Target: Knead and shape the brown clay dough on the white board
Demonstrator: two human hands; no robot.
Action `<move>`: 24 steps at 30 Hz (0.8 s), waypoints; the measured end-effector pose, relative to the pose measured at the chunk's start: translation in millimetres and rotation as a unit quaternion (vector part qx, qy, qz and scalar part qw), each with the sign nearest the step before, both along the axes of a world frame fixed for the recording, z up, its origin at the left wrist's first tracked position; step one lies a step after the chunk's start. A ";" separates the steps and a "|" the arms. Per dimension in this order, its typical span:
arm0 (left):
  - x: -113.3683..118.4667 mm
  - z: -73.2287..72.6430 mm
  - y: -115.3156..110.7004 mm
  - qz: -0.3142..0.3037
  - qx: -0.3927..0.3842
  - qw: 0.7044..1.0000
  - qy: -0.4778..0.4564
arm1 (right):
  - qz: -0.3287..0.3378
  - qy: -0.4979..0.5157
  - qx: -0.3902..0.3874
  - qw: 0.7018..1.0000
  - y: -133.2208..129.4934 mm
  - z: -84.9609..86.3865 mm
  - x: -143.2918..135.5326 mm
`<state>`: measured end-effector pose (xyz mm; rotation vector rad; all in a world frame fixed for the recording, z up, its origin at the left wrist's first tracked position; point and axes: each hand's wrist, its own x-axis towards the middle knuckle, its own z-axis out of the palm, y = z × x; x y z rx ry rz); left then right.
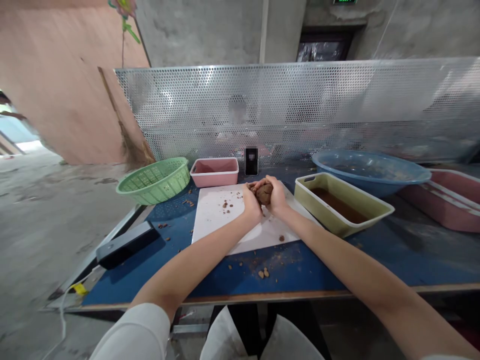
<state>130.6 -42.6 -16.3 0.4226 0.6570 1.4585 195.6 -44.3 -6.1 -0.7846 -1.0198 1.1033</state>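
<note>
Okay, so we've got both hands together, cupped around one brown clay lump, palms facing in, our left hand on its 9 o'clock side and our right hand on its 3. Our fingers aim roughly at 12 and curl in over the far side. Call the lump the middle of the dial, 12 pointing away from us: our left forearm slants in from between 7 and 8, our right forearm from between 4 and 5, both bare and stretched out pretty far. The lump sits over the far part of the white board; we can't tell if it touches the surface.

Around that, we see a phone standing near 12, a pink tub at 10, a green basket at 9 and a dark box at 8. The olive tub is at 3, with the blue basin behind it, nearer 2. Crumbs lie at 6 on the blue tabletop.
</note>
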 end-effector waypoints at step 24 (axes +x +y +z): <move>-23.6 14.4 15.7 -0.149 -0.040 0.984 0.086 | -0.164 -0.317 0.148 0.922 5.4 -16.8 11.2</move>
